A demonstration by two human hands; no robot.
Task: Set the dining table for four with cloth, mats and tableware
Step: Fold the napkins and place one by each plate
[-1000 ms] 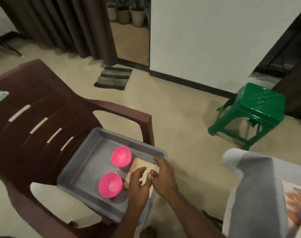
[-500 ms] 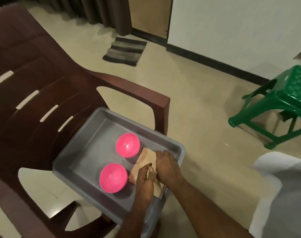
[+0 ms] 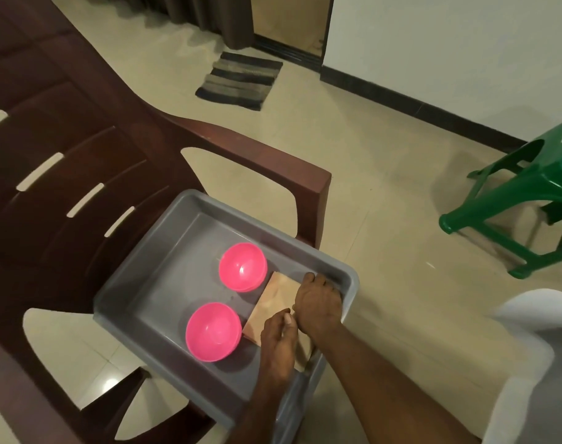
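- Both my hands are down in the grey tray [image 3: 164,270], which sits on the seat of a brown plastic chair [image 3: 81,155]; they meet over a tan flat stack [image 3: 274,299] that I take to be mats or napkins.
- My right hand [image 3: 318,306] curls over the stack's far edge by the tray wall; my left hand [image 3: 278,341] presses on the near end, thumb against the right.
- Whether my fingertips are already under the stack, I cannot tell.
- Two pink bowls [image 3: 242,266] sit just beside the stack, the nearer bowl [image 3: 213,331] almost touching it.
- To lift cleanly, I judge I should work my fingers beneath the whole stack, pinch it flat, and raise it straight up, away from the bowls.
- The tray overhangs the seat edge, so pressing down hard could tip it.
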